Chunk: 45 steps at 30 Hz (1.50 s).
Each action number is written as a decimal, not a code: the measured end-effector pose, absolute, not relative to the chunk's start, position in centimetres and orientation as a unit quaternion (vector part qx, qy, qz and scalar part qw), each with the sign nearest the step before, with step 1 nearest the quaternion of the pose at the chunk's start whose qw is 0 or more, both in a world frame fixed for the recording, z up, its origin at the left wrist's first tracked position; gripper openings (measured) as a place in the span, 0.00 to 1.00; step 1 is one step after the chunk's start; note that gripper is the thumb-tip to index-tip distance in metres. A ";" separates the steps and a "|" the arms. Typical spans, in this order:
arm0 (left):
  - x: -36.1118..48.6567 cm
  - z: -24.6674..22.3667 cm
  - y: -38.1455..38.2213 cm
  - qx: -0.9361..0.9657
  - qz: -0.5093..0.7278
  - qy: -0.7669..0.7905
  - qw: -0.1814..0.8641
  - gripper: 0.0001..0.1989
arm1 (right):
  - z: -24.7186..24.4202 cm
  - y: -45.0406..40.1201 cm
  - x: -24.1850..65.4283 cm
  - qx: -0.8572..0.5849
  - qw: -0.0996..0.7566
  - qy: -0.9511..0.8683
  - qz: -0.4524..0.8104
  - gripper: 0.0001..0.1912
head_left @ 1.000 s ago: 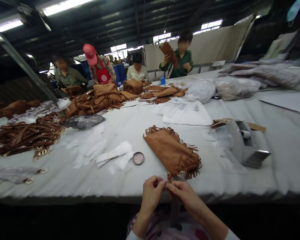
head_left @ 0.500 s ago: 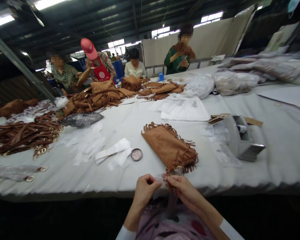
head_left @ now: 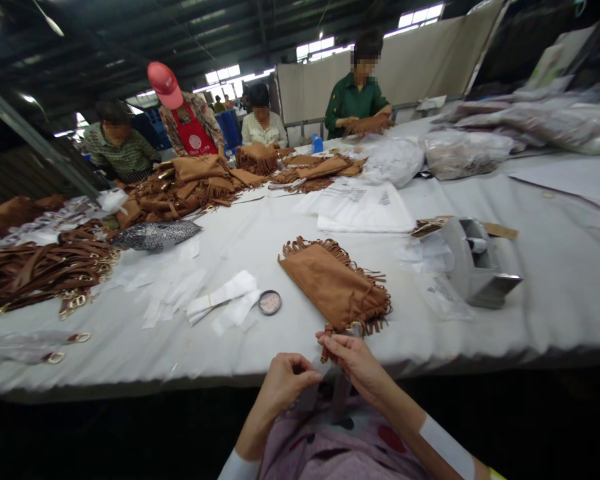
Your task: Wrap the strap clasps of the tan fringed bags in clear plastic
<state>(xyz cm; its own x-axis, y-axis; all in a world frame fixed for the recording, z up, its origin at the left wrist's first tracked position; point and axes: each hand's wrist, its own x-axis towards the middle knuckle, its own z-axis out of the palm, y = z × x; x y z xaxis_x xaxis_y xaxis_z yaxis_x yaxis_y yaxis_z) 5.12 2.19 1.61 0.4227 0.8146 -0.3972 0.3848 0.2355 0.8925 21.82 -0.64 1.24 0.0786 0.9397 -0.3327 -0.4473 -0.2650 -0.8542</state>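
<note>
Brown fringed bag [head_left: 333, 283] lying flat on table [head_left: 250, 243]. Looks light, soft, likely floppy; best held by flat body, clear of loose fringe [head_left: 380, 319]. Right hand [head_left: 356, 363]: grip pinching small brown tab [head_left: 325, 355] at bag's near corner. Left hand [head_left: 284, 385], just beside: thumb and fingertips close; cannot tell whether holding anything.

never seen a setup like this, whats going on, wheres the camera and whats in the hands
There is no machine doing the handling, just a person's bare hands. The camera sits on that person's head, looking forward and down. The right hand pinches a small brown tab beside the fringed bag. The left hand is close by; what it may hold is unclear. On the pale cloth-covered table also lie brown straps, a round tin and a heap of bags.
</note>
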 end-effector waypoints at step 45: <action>4.4 -0.7 -0.3 0.431 0.270 0.495 0.704 0.23 | -0.2 0.1 20.1 -0.564 0.555 -0.104 0.602 0.13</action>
